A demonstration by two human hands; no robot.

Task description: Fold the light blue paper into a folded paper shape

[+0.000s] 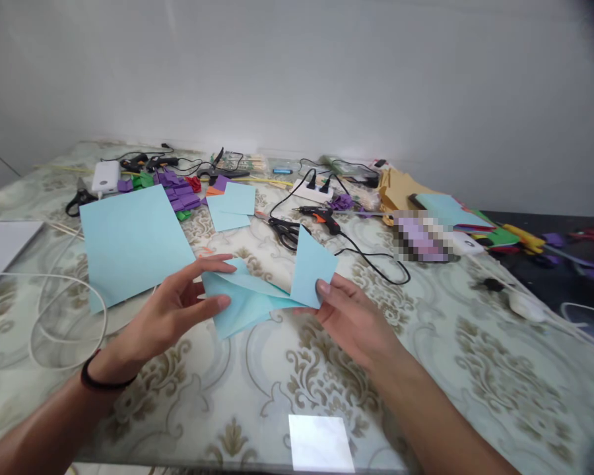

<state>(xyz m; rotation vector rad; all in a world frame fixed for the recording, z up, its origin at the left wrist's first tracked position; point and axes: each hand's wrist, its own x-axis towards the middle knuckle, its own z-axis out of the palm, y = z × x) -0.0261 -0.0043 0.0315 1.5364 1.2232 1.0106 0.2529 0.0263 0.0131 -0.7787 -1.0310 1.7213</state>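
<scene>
A light blue folded paper piece (257,297) lies on the patterned table (277,376) between my hands. My left hand (178,310) pinches its left end, thumb and fingers closed on the paper. My right hand (349,316) grips the right end and holds a flap (311,267) turned upward. A large light blue sheet (131,241) lies flat just left of my left hand. Two smaller blue squares (232,206) lie farther back.
Behind the paper lie black scissors (287,231), a black and orange glue gun (324,216) with its cable, a white power strip (314,191), purple paper bits (181,191) and another pair of scissors (79,198). A white cable (64,290) loops at left. Coloured sheets (455,214) are stacked at right.
</scene>
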